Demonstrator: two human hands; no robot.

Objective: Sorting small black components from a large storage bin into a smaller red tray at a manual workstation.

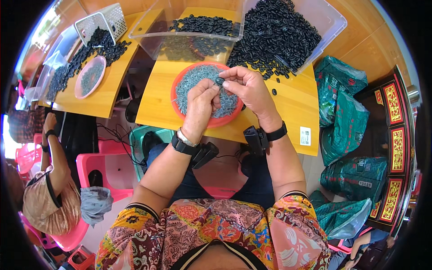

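Over a round orange-red basin (174, 96) full of thin grey screw-like pieces (186, 85), my two hands meet. My right hand (245, 87) pinches a small black oval piece (219, 80) between thumb and fingers. Close against it, my left hand (204, 96) is closed, thumb pressed to the bent forefinger; what it grips, if anything, is too small to make out. Behind the basin, a heap of similar black oval pieces (274, 38) spills from a clear plastic bin (326, 27) onto the yellow table (155, 99).
Another clear bin (148, 29) stands at the table's back left. On a neighbouring table are a white basket (117, 22), more black pieces and a pink basin (104, 67). Green sacks (344, 121) line the right side. A co-worker's arm (58, 153) shows at left, by pink chairs (83, 166).
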